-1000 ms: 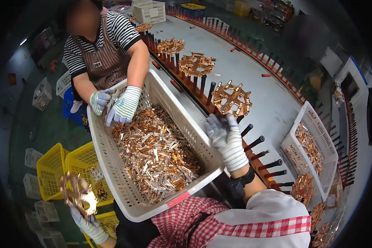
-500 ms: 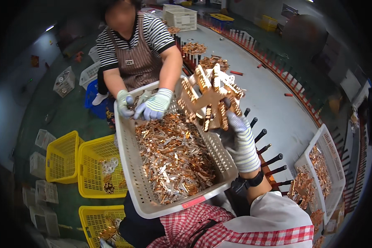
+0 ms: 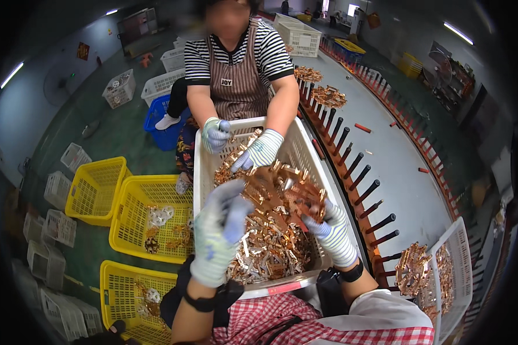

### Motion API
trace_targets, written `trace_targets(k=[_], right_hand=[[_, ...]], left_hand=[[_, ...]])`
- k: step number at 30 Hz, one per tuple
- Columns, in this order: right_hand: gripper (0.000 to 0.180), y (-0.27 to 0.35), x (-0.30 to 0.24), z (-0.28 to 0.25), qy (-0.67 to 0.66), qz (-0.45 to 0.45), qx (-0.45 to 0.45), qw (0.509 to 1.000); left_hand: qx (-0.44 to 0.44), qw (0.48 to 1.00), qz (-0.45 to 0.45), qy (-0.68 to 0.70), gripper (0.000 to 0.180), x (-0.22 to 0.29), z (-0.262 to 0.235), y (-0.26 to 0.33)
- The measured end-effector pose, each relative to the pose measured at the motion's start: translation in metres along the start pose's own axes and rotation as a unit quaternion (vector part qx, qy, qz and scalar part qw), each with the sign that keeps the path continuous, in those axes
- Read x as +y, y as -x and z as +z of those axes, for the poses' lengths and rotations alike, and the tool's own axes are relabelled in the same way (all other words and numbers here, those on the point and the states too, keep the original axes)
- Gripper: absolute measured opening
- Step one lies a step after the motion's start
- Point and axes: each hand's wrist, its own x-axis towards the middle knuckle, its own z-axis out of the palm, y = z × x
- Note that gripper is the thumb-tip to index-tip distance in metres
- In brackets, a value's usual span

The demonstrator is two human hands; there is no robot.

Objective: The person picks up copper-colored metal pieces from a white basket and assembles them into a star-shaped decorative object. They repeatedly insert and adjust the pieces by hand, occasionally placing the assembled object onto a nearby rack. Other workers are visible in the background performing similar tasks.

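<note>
Two gloved hands work above a grey plastic basket (image 3: 200, 172) full of copper-coloured and silvery scraps (image 3: 270, 247). A round copper part (image 3: 276, 192) with ridged arms hangs over the middle of the basket, reaching toward its right edge. The person's right hand (image 3: 335, 233), at that edge, is closed around the part's right side. The left hand (image 3: 216, 233), near the basket's left edge, has loosely bent fingers; it is blurred, so how far open it is, and whether it touches the part, cannot be told. Across the basket, a co-worker in a striped apron (image 3: 239, 95) has both gloved hands inside the far edge. On the right, black-tipped pegs (image 3: 360, 184) line the near edge of a grey bench (image 3: 380, 149). Yellow baskets (image 3: 98, 184) stand on the floor to the left.
</note>
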Motion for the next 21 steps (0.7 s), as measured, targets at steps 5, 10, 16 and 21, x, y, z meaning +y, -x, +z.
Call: trace_targets(k=[5, 10, 16, 21], right_hand=[[0.048, -0.03, -0.012, 0.001, 0.224, -0.196, -0.108, 0.948], [0.047, -0.047, 0.004, 0.012, 0.242, -0.195, -0.077, 0.947], [0.039, -0.063, 0.012, 0.01, 0.309, -0.217, -0.033, 0.925], [0.028, -0.046, 0.053, -0.008, 0.167, -0.017, 0.156, 0.973]], left_hand=[[-0.026, 0.992, 0.002, -0.125, 0.03, -0.03, 0.023, -0.044], [-0.112, 0.981, -0.154, 0.046, 0.031, -0.053, 0.033, -0.054], [-0.091, 0.962, 0.073, -0.247, 0.031, -0.082, 0.023, -0.071], [-0.062, 0.964, -0.22, 0.133, 0.046, -0.071, 0.009, -0.065]])
